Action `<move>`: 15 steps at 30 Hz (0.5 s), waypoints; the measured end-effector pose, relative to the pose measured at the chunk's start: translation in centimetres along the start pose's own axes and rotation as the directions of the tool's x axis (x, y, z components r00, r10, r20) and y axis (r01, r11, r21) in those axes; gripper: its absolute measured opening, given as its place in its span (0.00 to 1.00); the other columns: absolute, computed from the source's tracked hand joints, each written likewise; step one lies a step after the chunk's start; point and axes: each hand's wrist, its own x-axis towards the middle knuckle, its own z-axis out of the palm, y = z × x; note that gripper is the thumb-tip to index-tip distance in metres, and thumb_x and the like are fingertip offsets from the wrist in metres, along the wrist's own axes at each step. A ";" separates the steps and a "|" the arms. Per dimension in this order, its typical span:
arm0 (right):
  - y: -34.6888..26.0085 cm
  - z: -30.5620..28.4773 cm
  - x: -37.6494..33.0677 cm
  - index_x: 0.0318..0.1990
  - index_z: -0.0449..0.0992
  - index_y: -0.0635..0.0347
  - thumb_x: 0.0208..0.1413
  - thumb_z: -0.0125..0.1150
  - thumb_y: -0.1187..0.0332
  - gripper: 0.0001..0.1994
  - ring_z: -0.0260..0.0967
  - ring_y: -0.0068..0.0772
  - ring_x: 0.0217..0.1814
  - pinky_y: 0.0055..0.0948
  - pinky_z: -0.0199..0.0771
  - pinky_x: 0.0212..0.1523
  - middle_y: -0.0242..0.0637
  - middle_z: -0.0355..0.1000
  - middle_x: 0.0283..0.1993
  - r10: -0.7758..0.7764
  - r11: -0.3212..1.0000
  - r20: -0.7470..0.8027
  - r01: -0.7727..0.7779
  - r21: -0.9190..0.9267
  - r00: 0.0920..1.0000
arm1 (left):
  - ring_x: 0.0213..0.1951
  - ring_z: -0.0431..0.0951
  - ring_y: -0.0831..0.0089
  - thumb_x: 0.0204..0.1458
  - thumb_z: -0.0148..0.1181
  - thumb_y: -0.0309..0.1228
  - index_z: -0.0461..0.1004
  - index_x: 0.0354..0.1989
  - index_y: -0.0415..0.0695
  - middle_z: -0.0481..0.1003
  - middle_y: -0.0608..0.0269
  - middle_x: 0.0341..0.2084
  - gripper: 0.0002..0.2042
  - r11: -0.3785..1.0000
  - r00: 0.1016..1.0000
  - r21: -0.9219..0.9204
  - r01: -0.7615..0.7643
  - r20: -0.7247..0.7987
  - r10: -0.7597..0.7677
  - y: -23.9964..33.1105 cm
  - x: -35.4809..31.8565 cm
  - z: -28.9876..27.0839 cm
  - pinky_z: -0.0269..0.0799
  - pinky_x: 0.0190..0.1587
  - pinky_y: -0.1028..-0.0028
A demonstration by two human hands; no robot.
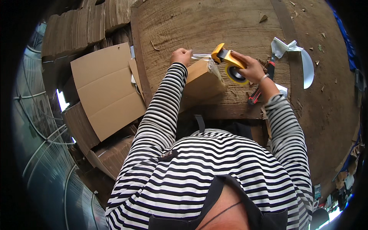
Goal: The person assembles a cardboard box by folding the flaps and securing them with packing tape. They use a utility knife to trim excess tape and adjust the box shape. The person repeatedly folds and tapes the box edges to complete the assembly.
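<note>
Right hand (251,68) clamped on a yellow tape dispenser (229,63), left fingers (184,53) pinching the tape (201,56) end just beyond a cardboard box (201,80) on the desk (214,27); keeping the strip taut and straight should seal cleanly.

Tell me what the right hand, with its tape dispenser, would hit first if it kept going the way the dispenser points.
Probably the left hand: the right hand aims the yellow tape dispenser leftward along the clear tape strip toward it, above the cardboard box. Depth is unclear.
</note>
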 end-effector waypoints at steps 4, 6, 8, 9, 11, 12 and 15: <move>2.4 1.4 2.7 0.59 0.68 0.43 0.40 0.59 0.77 0.32 0.69 0.29 0.54 0.23 0.65 0.55 0.35 0.69 0.57 0.189 0.941 0.352 -0.272 0.204 0.917 | 0.36 0.78 0.64 0.44 0.66 0.44 0.79 0.24 0.45 0.79 0.56 0.26 0.14 0.944 0.978 0.307 0.117 0.128 -0.163 -3.7 0.5 2.0 0.71 0.45 0.69; 3.4 1.7 2.9 0.59 0.68 0.45 0.40 0.60 0.78 0.33 0.68 0.27 0.54 0.22 0.64 0.56 0.32 0.69 0.57 0.192 0.909 0.388 -0.312 0.275 0.902 | 0.44 0.76 0.62 0.44 0.67 0.45 0.78 0.34 0.43 0.78 0.53 0.38 0.17 0.863 0.964 0.496 0.092 0.174 -0.203 -3.9 0.1 2.1 0.70 0.50 0.67; 4.3 2.1 2.7 0.59 0.68 0.46 0.39 0.60 0.78 0.33 0.67 0.26 0.54 0.22 0.63 0.56 0.31 0.69 0.57 0.190 0.896 0.409 -0.328 0.299 0.893 | 0.58 0.65 0.59 0.48 0.59 0.51 0.62 0.58 0.40 0.62 0.51 0.58 0.34 0.840 0.985 0.539 0.069 0.099 -0.144 -3.7 -1.6 0.9 0.61 0.60 0.65; 3.8 2.0 2.9 0.59 0.68 0.48 0.39 0.60 0.79 0.33 0.67 0.26 0.55 0.22 0.63 0.57 0.31 0.69 0.57 0.165 0.904 0.417 -0.306 0.298 0.894 | 0.60 0.63 0.58 0.49 0.59 0.51 0.56 0.61 0.40 0.59 0.51 0.61 0.37 0.851 0.979 0.523 -0.039 0.189 -0.071 -4.7 -1.5 -0.5 0.58 0.61 0.65; 4.4 2.1 3.4 0.59 0.68 0.50 0.39 0.60 0.79 0.33 0.66 0.25 0.55 0.21 0.62 0.57 0.31 0.69 0.57 0.153 0.895 0.409 -0.302 0.328 0.900 | 0.65 0.55 0.58 0.51 0.58 0.49 0.46 0.66 0.40 0.52 0.51 0.65 0.41 0.977 0.848 0.049 -0.207 0.506 0.154 -5.4 -0.6 -0.8 0.50 0.66 0.67; 5.2 2.5 3.5 0.60 0.67 0.51 0.40 0.59 0.79 0.33 0.67 0.24 0.54 0.20 0.62 0.56 0.33 0.70 0.56 0.108 0.903 0.385 -0.252 0.347 0.917 | 0.67 0.49 0.59 0.49 0.57 0.54 0.47 0.66 0.40 0.50 0.50 0.65 0.43 0.941 0.735 -0.286 -0.179 0.597 0.321 -3.3 -3.2 -0.2 0.45 0.67 0.68; 5.0 2.9 2.5 0.60 0.66 0.52 0.41 0.58 0.78 0.32 0.67 0.24 0.51 0.20 0.64 0.54 0.34 0.71 0.55 0.167 0.864 0.419 -0.337 0.374 0.892 | 0.66 0.51 0.58 0.46 0.57 0.58 0.47 0.67 0.44 0.49 0.52 0.66 0.45 0.741 0.759 0.331 -0.584 0.546 0.354 -0.9 -5.9 1.7 0.46 0.67 0.67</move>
